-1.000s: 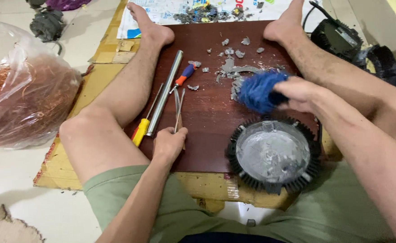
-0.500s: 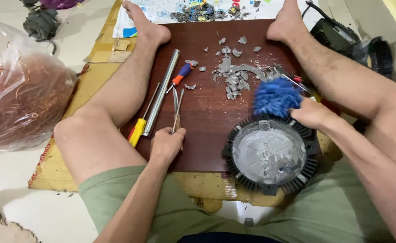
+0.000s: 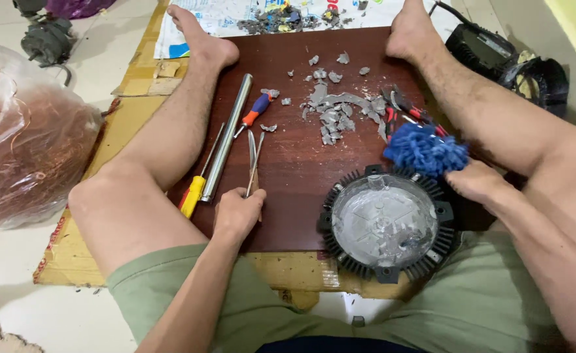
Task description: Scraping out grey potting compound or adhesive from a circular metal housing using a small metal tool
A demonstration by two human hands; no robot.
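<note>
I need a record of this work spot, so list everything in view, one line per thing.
wooden board: one, dark red-brown, on cardboard between the legs
round finned housing: one, black with grey centre, board's near right corner
blue cloth: one, fluffy, at the housing's far edge, touching the right hand
metal tweezers: one, silver, mid-board, under the left hand
steel rod: one, silver, left on board
yellow-handled screwdriver: one, beside the rod
red-and-blue-handled screwdriver: one, right of the rod
grey fragments: many, far centre of board
red-handled pliers: one, by the fragments
bag of copper wire: one, clear plastic, far left
left hand: on the tweezers
right hand: holding the cloth
</note>
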